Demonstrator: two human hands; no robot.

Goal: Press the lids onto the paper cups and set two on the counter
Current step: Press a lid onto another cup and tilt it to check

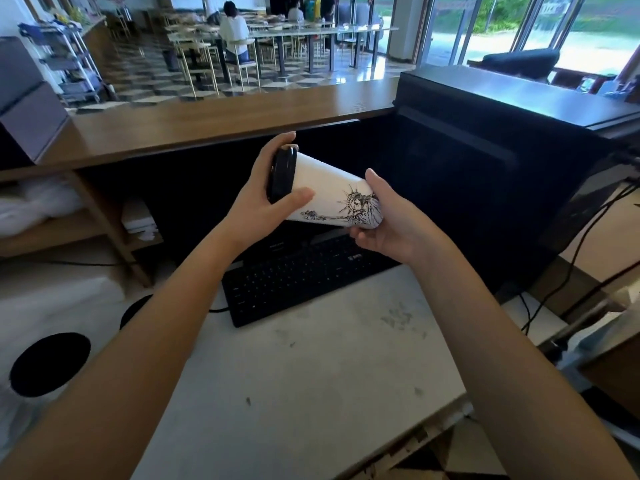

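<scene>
Both hands gripping tilted paper cup, black lid on

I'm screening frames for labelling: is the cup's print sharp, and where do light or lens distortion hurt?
Head view: the print on the paper cup is sharp; the black lid shows little detail; the windows at upper right are blown out; the wooden counter bows from wide-angle distortion; the lower-left corner is blurred.
</scene>
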